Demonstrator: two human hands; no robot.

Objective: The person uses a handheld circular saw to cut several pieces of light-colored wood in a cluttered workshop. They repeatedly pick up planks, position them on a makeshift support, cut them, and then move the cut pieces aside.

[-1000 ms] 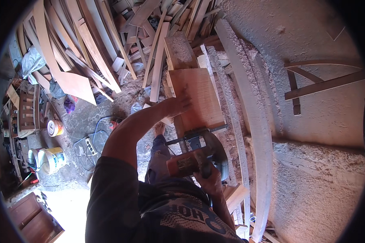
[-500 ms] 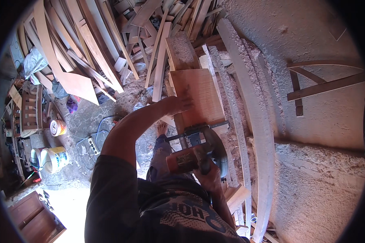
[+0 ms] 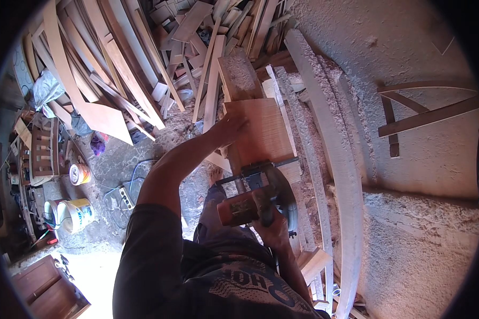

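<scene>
Saw (image 3: 261, 199) unmoved; right hand (image 3: 271, 226) grip clamped on handle, left hand (image 3: 231, 127) spread flat on board (image 3: 263, 133).

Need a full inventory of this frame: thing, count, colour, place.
Board: one, reddish brown, centre, flat under the left hand.
Circular saw: one, orange and dark, at the board's near end.
Curved plank: one, pale, right of the board.
Scrap planks: many, tan, piled upper left.
Buckets: two, white and yellow, left floor.
Power strip: one, pale, on the floor.
Left hand: pressed on the board.
Right hand: gripping the saw.
</scene>
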